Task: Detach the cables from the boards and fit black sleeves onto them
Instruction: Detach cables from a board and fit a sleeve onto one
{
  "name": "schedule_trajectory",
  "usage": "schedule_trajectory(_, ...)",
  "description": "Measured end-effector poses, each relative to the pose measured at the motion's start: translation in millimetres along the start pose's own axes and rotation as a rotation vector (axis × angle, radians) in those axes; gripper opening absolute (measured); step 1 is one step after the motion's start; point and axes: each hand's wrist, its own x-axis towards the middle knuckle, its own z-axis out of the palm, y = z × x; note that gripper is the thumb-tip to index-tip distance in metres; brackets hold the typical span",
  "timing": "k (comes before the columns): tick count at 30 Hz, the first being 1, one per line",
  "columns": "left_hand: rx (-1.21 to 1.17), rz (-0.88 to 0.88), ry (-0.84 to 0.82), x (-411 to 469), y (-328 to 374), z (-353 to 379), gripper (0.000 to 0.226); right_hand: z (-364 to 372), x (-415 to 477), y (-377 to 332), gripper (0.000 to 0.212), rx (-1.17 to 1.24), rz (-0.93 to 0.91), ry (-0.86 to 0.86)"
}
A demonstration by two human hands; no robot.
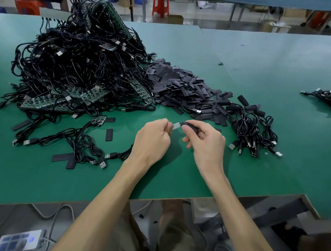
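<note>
Both hands are working near the sleeve pile (184, 88). Our left hand (152, 138) is pinching a silvery cable end (176, 125); our right hand (206, 142) is gripping a black sleeve (190, 125).

Even overhead light, soft shadows; wide-angle edge bending, blurred bottom.

left hand (153, 138) fisted, pinching | right hand (203, 138) curled (fingertips nearly meeting)
</note>
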Motion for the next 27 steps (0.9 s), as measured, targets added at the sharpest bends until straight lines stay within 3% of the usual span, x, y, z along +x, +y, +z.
schedule_trajectory(13, 0.068, -0.032, 0.074, -2, 6, -3, 0.024, 4, 1, 7, 0.012, -0.202, -0.152, -0.016)
schedule_trajectory(19, 0.012, 0.056, -0.023, 0, 2, -4, 0.037, 2, -1, 1, 0.014, -0.223, -0.154, -0.031)
schedule_trajectory(24, -0.006, 0.166, -0.071, -1, 0, -5, 0.024, 3, -6, -5, 0.016, -0.287, -0.263, -0.173)
schedule_trajectory(27, -0.030, 0.170, -0.074, -1, -1, -4, 0.024, 3, -6, -6, 0.016, -0.297, -0.249, -0.160)
